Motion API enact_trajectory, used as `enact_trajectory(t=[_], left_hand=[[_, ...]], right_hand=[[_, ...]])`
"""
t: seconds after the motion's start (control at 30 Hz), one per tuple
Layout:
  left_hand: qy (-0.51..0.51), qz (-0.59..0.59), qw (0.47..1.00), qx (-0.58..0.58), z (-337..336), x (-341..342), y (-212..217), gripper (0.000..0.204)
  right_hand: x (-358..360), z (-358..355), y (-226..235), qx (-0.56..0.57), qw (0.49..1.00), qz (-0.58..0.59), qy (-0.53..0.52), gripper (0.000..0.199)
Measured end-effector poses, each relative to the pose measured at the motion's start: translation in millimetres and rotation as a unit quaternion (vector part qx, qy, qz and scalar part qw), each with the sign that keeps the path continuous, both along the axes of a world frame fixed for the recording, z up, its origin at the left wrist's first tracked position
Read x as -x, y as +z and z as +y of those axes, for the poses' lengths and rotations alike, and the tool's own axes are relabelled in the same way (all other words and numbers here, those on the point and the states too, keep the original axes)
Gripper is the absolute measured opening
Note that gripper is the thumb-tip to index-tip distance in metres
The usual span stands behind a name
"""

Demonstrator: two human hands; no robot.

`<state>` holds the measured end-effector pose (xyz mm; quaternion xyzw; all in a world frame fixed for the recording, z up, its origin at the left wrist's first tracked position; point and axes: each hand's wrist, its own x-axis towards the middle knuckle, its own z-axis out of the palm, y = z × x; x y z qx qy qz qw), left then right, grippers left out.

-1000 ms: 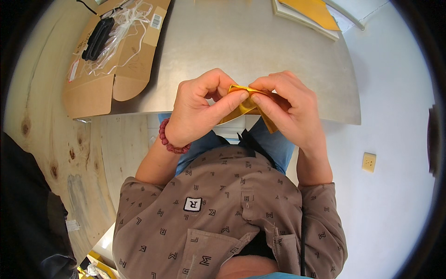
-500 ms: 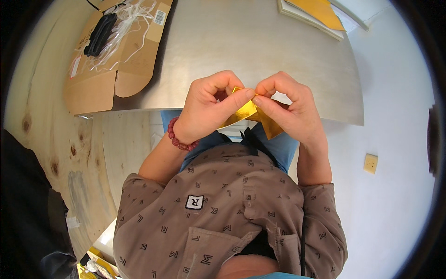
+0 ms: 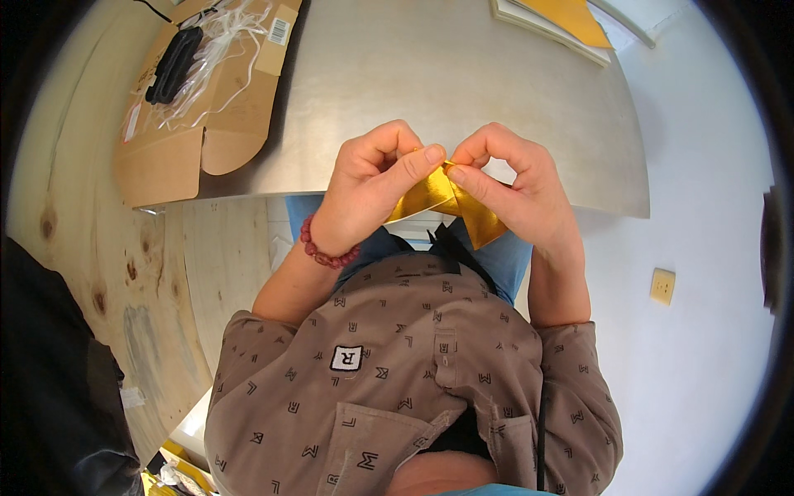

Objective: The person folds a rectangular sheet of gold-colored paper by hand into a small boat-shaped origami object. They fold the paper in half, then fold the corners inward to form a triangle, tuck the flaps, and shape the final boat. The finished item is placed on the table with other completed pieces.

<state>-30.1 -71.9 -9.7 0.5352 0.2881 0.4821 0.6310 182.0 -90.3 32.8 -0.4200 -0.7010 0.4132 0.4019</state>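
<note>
A folded piece of shiny gold paper (image 3: 438, 201) is pinched between both my hands just over the near edge of a grey metal table (image 3: 463, 74). My left hand (image 3: 372, 190) grips its left part with thumb and forefinger; a red bead bracelet sits on that wrist. My right hand (image 3: 517, 190) pinches the top fold from the right, and a gold flap hangs below it. The fingertips of both hands meet at the paper's top corner.
An open cardboard box (image 3: 198, 99) with a black item and white strings lies at the table's far left. A stack of yellow paper sheets (image 3: 562, 21) lies at the far right edge. Wooden floor is on the left, a white wall with a socket (image 3: 662, 286) on the right.
Both hands have shifted slightly away from my body and the fingertips have drawn together at the top corner of the gold paper, whose flaps now hang lower.
</note>
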Motion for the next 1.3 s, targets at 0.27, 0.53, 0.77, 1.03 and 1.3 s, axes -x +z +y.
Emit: enact_trajectory(t=[0.27,0.53,0.77,1.03,1.3], left_hand=[[-0.018,-0.001,1.0,0.016,3,0,2,0.024],[0.021,0.081,0.995,-0.047,10,5,2,0.01],[0.023,0.072,0.994,-0.076,17,9,3,0.009],[-0.015,0.106,0.991,-0.081,22,15,9,0.01],[0.22,0.246,0.862,-0.384,40,8,24,0.015]], right_hand=[[-2,1,-4,0.025,1.0,0.012,-0.002,0.011],[-7,-4,-4,0.014,0.998,-0.037,-0.042,0.01],[-17,-1,-4,-0.002,0.998,-0.047,-0.036,0.01],[-20,1,-1,-0.012,0.997,-0.068,-0.037,0.007],[-12,12,-4,-0.189,0.965,-0.141,-0.111,0.006]])
